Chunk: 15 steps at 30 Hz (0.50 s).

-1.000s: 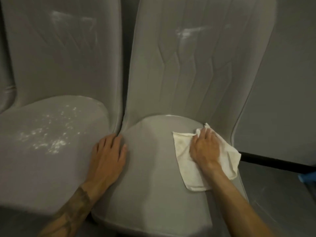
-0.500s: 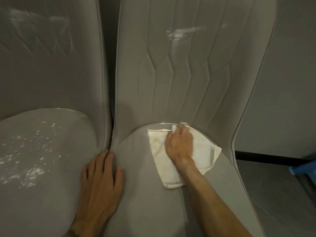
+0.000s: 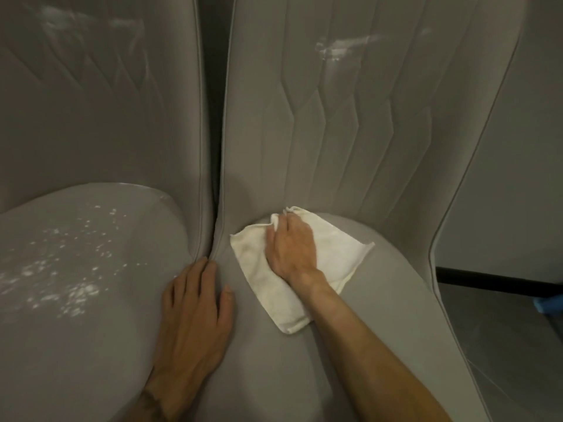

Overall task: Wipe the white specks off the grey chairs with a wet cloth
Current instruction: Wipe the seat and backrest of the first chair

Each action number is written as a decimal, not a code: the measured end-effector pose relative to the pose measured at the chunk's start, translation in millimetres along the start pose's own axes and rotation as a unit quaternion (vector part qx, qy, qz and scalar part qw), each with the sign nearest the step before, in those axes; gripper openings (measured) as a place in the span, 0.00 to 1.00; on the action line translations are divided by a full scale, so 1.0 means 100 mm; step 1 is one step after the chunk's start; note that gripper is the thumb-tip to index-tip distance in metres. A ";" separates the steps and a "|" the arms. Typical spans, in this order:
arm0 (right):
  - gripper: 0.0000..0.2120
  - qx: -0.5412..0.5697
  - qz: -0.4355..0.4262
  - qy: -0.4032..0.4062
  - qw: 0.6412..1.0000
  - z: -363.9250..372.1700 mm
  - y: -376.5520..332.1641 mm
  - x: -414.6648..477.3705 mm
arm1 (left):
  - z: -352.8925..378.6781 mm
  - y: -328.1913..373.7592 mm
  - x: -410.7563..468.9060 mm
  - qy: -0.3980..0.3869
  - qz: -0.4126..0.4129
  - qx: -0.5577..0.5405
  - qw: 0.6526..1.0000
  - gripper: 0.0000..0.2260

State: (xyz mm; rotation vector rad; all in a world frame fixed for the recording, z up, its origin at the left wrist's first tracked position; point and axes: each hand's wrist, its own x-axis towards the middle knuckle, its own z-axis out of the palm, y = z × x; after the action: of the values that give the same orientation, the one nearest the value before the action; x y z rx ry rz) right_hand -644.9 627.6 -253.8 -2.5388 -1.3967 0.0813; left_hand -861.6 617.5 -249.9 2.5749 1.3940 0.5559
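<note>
With the right hand (image 3: 291, 248), presses palm down on a white cloth (image 3: 341, 251), fingers close together and nearly straight, aimed at the crease where seat meets backrest. Not wrapped round the cloth, only laid flat on top of it. Cloth spread over the rear part of the seat of the right chair (image 3: 380, 300), slightly bunched at the fingertips, with one corner reaching toward the gap between the two chairs and another lying nearer the front, just beside the forearm. With the left hand (image 3: 195, 309), rests flat and relaxed on the inner edge of that same seat, holding nothing, fingertips up against the seam where the chairs touch, thumb out to the right and apart from the cloth. Across the seat of the left chair (image 3: 76, 345), a scatter of white specks (image 3: 70, 269), thickest toward the near left and thinning toward the backrest. On the quilted backrest of the right chair, high up, a pale streak (image 3: 338, 50); on the left chair's backrest, high up, fainter pale smudges (image 3: 91, 22). To the right, a plain grey wall (image 3: 524, 147), a dark skirting strip (image 3: 493, 280) along its foot, grey floor (image 3: 502, 345) below, and at the frame's edge a small blue thing (image 3: 551, 306), too cropped to name.
</note>
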 end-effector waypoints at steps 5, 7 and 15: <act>0.23 0.012 0.023 0.042 0.999 -0.16 0.56 -0.03 | 0.01 -0.02 0.00 -0.001 0.006 0.005 1.000 0.26; 0.22 0.008 0.084 0.059 0.995 -0.14 0.49 -0.04 | 0.01 -0.01 0.00 -0.008 0.000 0.003 1.000 0.26; 0.22 0.032 -0.064 0.018 0.997 -0.11 0.31 0.02 | 0.02 -0.02 0.00 -0.010 0.000 0.005 1.000 0.26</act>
State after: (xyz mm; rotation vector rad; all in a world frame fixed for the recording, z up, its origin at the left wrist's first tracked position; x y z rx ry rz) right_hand -616.5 611.6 -250.5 -2.3817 -1.5126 0.0552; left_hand -862.8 618.8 -252.7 2.5812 1.3947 0.5214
